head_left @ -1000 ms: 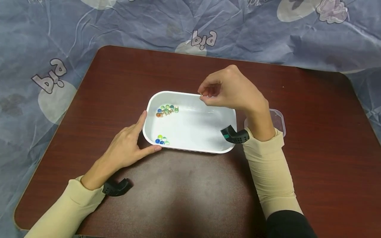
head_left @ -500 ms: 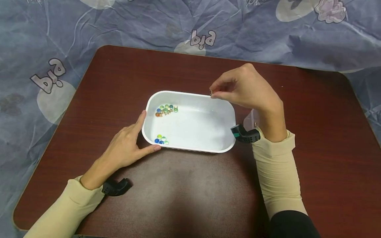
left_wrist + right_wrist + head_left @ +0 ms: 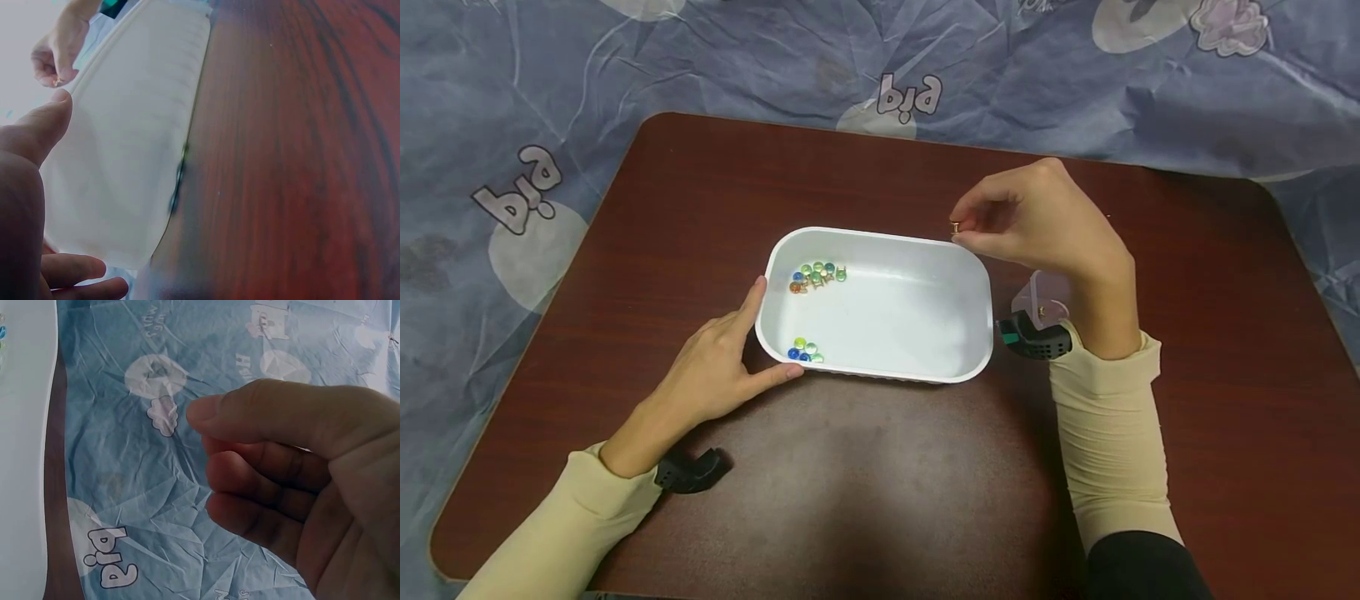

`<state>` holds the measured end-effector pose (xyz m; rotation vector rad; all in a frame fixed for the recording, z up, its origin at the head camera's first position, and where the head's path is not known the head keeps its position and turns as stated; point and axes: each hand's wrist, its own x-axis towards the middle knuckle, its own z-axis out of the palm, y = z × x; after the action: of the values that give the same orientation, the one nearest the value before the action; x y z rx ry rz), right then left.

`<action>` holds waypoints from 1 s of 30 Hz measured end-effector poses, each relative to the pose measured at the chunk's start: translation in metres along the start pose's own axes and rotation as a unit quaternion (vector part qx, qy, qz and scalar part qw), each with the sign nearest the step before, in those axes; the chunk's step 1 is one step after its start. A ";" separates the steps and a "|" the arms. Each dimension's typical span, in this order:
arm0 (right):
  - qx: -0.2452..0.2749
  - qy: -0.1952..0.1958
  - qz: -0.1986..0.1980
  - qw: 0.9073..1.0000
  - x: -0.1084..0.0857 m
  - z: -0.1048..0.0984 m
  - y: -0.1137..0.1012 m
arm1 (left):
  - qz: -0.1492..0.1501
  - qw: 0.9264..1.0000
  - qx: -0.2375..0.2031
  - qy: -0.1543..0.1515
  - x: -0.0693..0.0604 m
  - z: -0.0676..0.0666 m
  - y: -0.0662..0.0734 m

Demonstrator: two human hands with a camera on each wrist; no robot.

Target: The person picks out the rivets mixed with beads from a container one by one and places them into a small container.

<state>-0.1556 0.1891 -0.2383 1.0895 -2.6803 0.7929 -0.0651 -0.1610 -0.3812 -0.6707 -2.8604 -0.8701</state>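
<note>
In the head view my right hand (image 3: 1037, 218) pinches a small gold push pin (image 3: 955, 227) between thumb and fingertips, just past the far right rim of a white tray (image 3: 887, 321). The pin is hidden in the right wrist view. My left hand (image 3: 715, 367) rests on the tray's left end, straight thumb along the near side and fingers at the left wall. Inside the tray, a group of glass marbles (image 3: 816, 277) lies mixed with gold push pins (image 3: 827, 275) at the back left. Several other marbles (image 3: 801, 347) sit in the front left corner.
A clear plastic box (image 3: 1045, 298) with something small and gold in it stands right of the tray, partly behind my right wrist. The brown table (image 3: 1240, 333) ends at a blue-grey printed cloth (image 3: 760, 67) behind it.
My right hand has moved right with the push pin, from over the tray's far rim to beyond its right corner. More of the clear box's inside shows. My left hand stays put.
</note>
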 end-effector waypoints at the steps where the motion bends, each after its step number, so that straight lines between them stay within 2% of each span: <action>1: -0.004 -0.002 0.001 1.000 -0.001 -0.001 0.001 | 0.000 1.000 0.000 0.001 0.000 0.000 0.000; 8: -0.021 -0.006 0.012 1.000 -0.008 -0.006 0.004 | 0.001 1.000 -0.003 0.002 0.000 0.000 -0.001; 18: -0.011 -0.003 0.051 0.999 -0.019 -0.018 0.004 | 0.007 1.000 -0.002 0.004 0.001 0.000 -0.001; 26: -0.023 0.004 0.057 0.998 -0.027 -0.024 0.008 | 0.009 1.000 0.001 0.011 -0.001 0.000 -0.001; 30: -0.033 0.004 0.080 0.996 -0.034 -0.027 0.010 | 0.009 1.000 0.002 0.008 -0.001 0.000 -0.001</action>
<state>-0.1395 0.2297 -0.2304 0.8637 -2.7935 0.7239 -0.0648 -0.1619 -0.3823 -0.6828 -2.8367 -0.8622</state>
